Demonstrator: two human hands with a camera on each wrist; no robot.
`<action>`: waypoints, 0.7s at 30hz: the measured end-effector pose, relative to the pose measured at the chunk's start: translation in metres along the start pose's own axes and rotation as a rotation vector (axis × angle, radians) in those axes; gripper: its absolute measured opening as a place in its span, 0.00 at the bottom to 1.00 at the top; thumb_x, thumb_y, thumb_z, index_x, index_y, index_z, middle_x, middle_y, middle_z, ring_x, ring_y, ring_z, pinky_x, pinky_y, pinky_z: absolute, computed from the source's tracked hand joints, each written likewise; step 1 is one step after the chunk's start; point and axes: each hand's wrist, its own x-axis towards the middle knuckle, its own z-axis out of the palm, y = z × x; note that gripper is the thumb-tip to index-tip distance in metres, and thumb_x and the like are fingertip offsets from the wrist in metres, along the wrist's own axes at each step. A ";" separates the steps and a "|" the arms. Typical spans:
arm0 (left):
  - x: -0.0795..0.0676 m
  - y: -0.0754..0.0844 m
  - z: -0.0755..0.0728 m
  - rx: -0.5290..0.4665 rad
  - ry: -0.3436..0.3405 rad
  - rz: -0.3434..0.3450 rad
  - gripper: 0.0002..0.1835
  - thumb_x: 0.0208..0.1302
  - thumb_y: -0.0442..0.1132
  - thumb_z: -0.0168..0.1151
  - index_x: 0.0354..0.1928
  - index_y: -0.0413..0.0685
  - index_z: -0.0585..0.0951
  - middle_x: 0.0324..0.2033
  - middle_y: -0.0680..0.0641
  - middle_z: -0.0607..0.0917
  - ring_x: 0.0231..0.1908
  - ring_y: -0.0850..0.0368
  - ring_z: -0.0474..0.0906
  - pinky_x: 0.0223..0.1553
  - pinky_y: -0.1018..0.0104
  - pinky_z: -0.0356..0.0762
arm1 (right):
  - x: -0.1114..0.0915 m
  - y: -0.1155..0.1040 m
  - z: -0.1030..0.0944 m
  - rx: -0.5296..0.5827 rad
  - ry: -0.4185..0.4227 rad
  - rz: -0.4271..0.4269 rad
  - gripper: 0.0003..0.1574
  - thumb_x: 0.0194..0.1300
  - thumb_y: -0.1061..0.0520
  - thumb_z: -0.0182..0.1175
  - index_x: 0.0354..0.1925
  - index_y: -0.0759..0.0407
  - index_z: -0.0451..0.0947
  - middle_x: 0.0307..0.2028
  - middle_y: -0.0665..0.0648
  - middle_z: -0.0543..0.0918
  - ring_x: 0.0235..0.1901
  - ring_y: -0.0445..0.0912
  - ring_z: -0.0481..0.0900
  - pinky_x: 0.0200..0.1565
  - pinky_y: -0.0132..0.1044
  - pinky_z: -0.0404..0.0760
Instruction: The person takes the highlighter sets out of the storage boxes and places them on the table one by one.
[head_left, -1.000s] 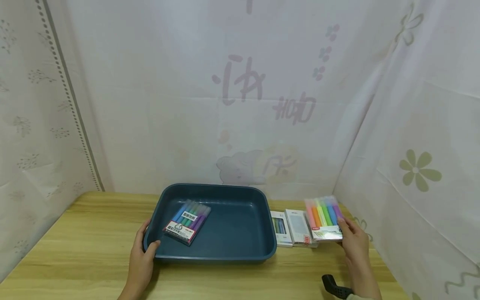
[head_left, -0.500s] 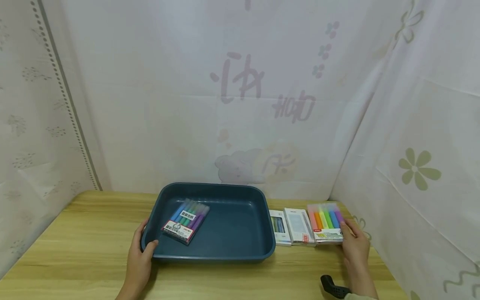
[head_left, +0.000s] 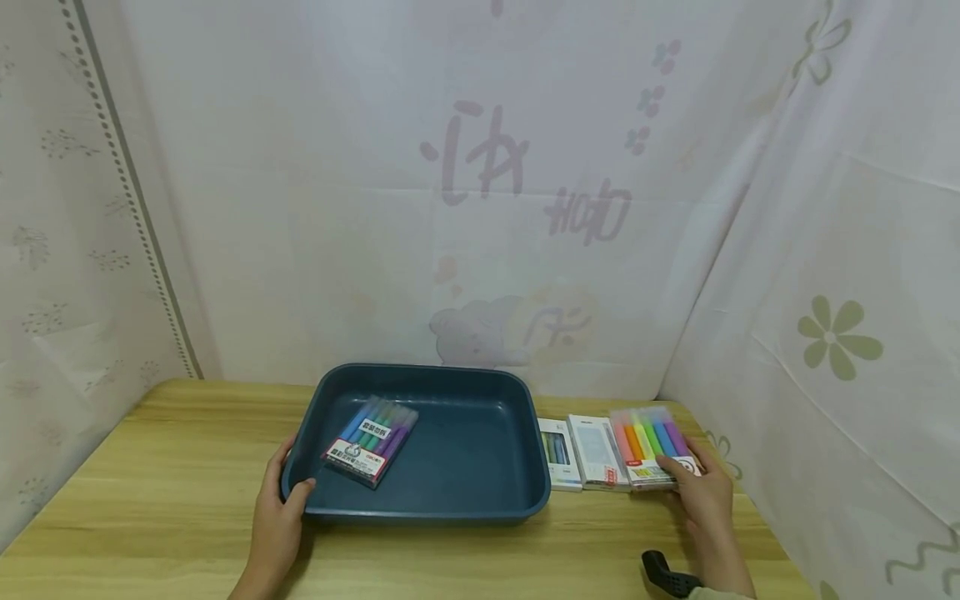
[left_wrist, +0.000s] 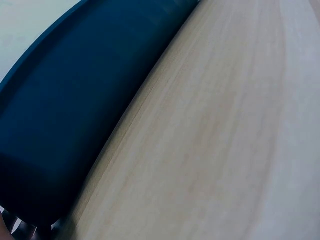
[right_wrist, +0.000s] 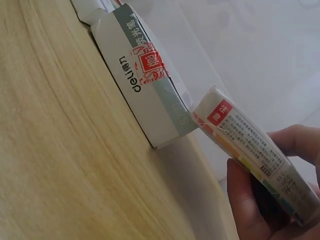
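Observation:
My left hand (head_left: 276, 508) grips the near left corner of a dark blue tray (head_left: 465, 518), thumb over its rim. In the left wrist view the tray wall (left_wrist: 65, 100) fills the left side. A clear pack of blue, green and purple markers (head_left: 371, 442) lies slanted inside the tray. My right hand (head_left: 701, 492) holds a pack of rainbow-coloured highlighters (head_left: 651, 442) by its near right corner, thumb on the label. In the right wrist view, this pack (right_wrist: 250, 145) is pinched between thumb and fingers, its far end right at a white deli box (right_wrist: 145, 85).
Between the tray and the highlighters, a flat white box (head_left: 598, 454) and a white windowed box of pens (head_left: 558, 454) lie side by side on the wooden table (head_left: 172, 483). A printed white curtain (head_left: 375, 208) encloses the back and sides.
The right hand has brought the highlighter pack down and slightly right, off the white box it overlapped. Its thumb has moved from the pack's side onto the label. The left hand keeps its grip.

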 end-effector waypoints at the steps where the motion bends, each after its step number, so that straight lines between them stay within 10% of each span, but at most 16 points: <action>1: 0.000 0.000 0.000 0.001 0.001 -0.002 0.36 0.69 0.30 0.51 0.78 0.53 0.59 0.69 0.39 0.70 0.53 0.75 0.65 0.49 0.91 0.62 | 0.000 0.000 -0.001 -0.006 -0.005 -0.001 0.52 0.63 0.50 0.69 0.79 0.45 0.55 0.77 0.67 0.56 0.39 0.34 0.76 0.32 0.24 0.80; 16: 0.000 -0.002 -0.002 0.001 -0.011 -0.005 0.36 0.70 0.31 0.50 0.79 0.54 0.58 0.68 0.39 0.70 0.53 0.74 0.65 0.49 0.91 0.62 | 0.005 0.007 -0.003 0.090 -0.008 0.037 0.49 0.65 0.55 0.67 0.78 0.45 0.58 0.75 0.65 0.61 0.29 0.29 0.78 0.32 0.30 0.84; 21: 0.000 -0.001 -0.001 -0.004 -0.009 -0.007 0.36 0.70 0.30 0.50 0.79 0.54 0.58 0.68 0.39 0.70 0.53 0.74 0.66 0.49 0.90 0.63 | 0.009 0.012 -0.006 0.019 0.009 0.008 0.47 0.66 0.55 0.66 0.78 0.46 0.59 0.78 0.63 0.55 0.57 0.45 0.76 0.33 0.20 0.76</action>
